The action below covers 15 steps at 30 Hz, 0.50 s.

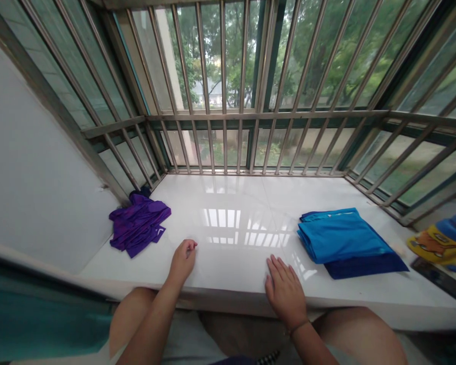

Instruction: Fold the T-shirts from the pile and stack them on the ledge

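Observation:
My left hand (184, 261) rests near the front edge of the glossy white sill (235, 195), its fingers curled in and no object showing in them. Palm down, my right hand (287, 290) lies on the sill with its fingers stretched out and nothing held. Left of my left hand is a crumpled heap of purple fabric (140, 223), not touched. To the right of my right hand, a folded bright blue cloth bag or fabric piece (338, 235) sits on top of a dark blue folded one (368, 267), also apart from the hand.
Metal window bars (224, 116) enclose the sill at the back and sides. A yellow and blue item (443, 242) stands at the far right beside a dark flat object (439, 281). A white wall (34, 152) bounds the left, with a teal cloth (41, 314) below.

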### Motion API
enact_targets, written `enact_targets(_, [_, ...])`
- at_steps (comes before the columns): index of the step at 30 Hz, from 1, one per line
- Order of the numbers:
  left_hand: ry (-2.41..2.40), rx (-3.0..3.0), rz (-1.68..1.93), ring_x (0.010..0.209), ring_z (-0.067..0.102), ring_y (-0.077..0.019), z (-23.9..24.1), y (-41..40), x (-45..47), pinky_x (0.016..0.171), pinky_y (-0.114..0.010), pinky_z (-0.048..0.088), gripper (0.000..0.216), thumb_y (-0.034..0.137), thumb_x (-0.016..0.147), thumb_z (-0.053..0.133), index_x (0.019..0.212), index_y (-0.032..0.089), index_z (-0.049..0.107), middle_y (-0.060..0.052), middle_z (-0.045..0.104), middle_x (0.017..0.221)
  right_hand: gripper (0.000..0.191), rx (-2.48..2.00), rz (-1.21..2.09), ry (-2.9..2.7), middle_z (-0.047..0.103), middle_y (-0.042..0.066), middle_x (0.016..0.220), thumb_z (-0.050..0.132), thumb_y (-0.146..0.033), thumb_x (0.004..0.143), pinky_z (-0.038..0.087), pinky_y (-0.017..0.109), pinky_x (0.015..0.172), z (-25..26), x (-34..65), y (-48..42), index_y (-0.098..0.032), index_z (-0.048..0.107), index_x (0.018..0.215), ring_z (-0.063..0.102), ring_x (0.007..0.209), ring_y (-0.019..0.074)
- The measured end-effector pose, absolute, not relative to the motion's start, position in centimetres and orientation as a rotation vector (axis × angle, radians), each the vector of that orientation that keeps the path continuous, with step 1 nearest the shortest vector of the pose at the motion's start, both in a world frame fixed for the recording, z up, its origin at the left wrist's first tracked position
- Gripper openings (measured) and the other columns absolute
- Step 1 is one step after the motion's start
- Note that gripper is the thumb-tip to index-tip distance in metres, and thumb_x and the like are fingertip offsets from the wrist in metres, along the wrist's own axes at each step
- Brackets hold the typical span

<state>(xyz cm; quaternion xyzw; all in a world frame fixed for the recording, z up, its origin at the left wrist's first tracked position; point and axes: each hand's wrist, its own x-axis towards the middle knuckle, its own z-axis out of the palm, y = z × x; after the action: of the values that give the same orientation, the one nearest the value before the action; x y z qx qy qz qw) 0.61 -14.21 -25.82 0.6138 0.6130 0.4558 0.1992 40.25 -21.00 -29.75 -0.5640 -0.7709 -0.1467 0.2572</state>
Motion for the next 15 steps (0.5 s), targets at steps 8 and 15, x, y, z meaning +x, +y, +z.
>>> enact_targets(8, [1.676, 1.619, 1.277, 0.104, 0.069, -0.0246, -25.5, -14.8, 0.7, 0.095, -0.037, 0.053, 0.007, 0.023, 0.078, 0.05, 0.079, 0.027, 0.045, -0.005, 0.073, 0.101, 0.051, -1.546, -0.383, -2.099, 0.067, 0.012, 0.155, 0.049, -0.027, 0.104, 0.038, 0.05, 0.123, -29.7, 40.3, -21.0, -0.02, 0.067, 0.151, 0.064, 0.141, 0.0312])
enact_targets(15, [1.643, 1.565, 1.292, 0.101, 0.068, -0.0243, -24.8, -15.4, 0.9, 0.092, -0.036, 0.051, 0.008, 0.026, 0.074, 0.05, 0.077, 0.027, 0.044, -0.005, 0.072, 0.098, 0.048, -1.54, -0.426, -2.11, 0.069, 0.013, 0.153, 0.05, -0.026, 0.104, 0.039, 0.05, 0.122, -29.5, 40.3, -21.0, -0.016, 0.068, 0.147, 0.066, 0.139, 0.0319])
